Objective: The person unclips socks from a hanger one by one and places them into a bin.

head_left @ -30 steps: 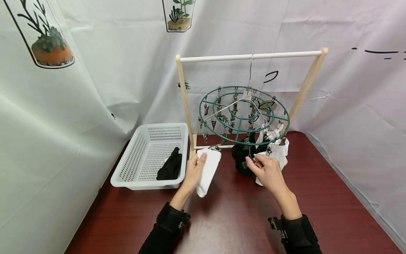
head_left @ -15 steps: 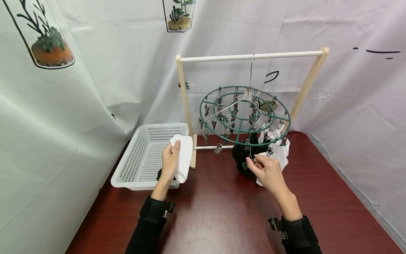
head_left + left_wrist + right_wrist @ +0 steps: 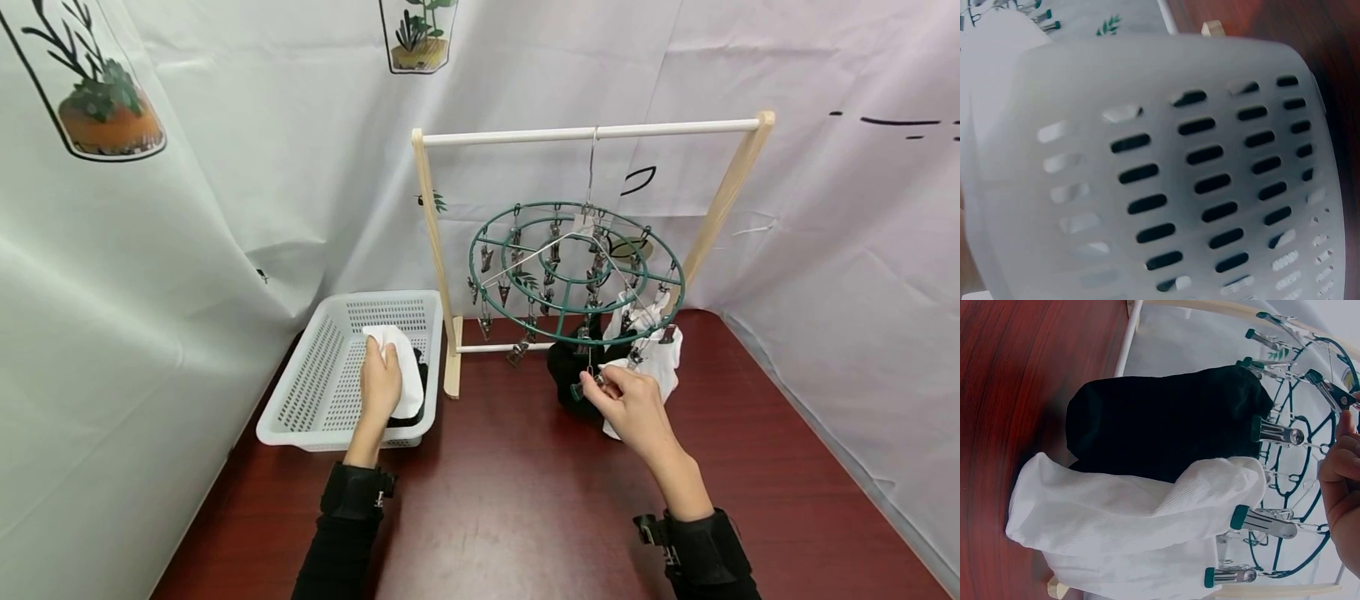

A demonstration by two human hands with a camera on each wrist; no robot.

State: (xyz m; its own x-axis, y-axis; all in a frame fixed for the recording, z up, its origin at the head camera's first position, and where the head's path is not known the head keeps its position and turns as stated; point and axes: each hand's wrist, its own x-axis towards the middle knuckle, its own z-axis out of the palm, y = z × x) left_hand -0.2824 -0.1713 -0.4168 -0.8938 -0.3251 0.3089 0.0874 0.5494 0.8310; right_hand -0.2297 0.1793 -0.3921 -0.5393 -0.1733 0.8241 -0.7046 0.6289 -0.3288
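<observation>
Left hand (image 3: pixel 378 385) over the white perforated plastic basket (image 3: pixel 318 392), fingers curled round a white cotton sock (image 3: pixel 401 375) held just above the basket floor. In the left wrist view the slotted basket wall (image 3: pixel 1210 181) fills the frame, blurred; the sock is not clear there.

Right hand (image 3: pixel 630 404) at the front rim of the round green wire clip hanger (image 3: pixel 573 271), thumb and fingers pinching a small metal clip (image 3: pixel 592 379). The hanger dangles by its hook from the wooden rail frame (image 3: pixel 592 132) standing on the dark red wooden table (image 3: pixel 525 500).

Risks, as I judge them:
- The hanger swings freely on one hook; a pull on the clip may tilt the ring and sway the hung socks.
- A black sock (image 3: pixel 1166 428) and a white ribbed sock (image 3: pixel 1135 512) hang pegged side by side, touching; a tug could drag one out of its clip.
- The sock in the left hand sits near the basket's right wall; released carelessly, it may drape over the rim.

Containers: the basket holds a black garment (image 3: pixel 417 379), largely hidden under the white sock and hand. Nothing else is visible in it.
</observation>
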